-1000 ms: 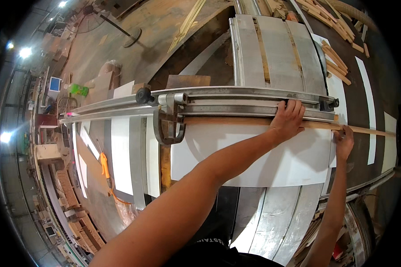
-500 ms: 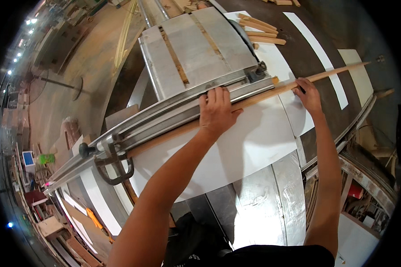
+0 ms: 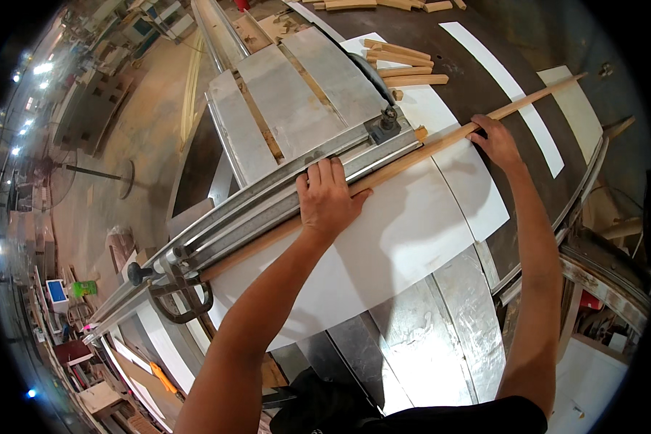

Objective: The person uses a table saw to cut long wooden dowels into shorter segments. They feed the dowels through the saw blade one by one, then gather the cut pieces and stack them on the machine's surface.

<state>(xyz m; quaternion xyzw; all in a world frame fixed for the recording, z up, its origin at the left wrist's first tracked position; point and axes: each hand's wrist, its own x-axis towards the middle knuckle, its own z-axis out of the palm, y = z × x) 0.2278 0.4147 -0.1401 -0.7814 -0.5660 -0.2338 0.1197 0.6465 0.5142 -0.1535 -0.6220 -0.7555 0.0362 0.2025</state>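
A long, thin wooden strip [image 3: 398, 166] lies along the near side of a metal saw fence [image 3: 369, 160], running toward the far right. My left hand [image 3: 327, 197] is hooked over the fence, its fingertips on the metal and its thumb against the strip. Farther right, my right hand [image 3: 493, 140] pinches the strip past the fence's end, fingers on its far side. A dark C-shaped clamp [image 3: 181, 304] sits at the fence's near-left end. Under the strip lies white sheeting [image 3: 412, 224]. A small black stop block [image 3: 385, 129] is mounted near the fence's far end.
Beyond the fence is a slotted metal saw table [image 3: 296, 94]. Several short wood pieces [image 3: 412, 78] lie on the brown board [image 3: 477, 79], beside a narrow white strip [image 3: 510, 94]. A curved metal rail [image 3: 582, 199] bounds the right side. A floor fan [image 3: 58, 166] stands at left.
The whole view has turned slightly, with the fence and clamp appearing lower and farther left. Both hands stay on the strip and fence in nearly the same places.
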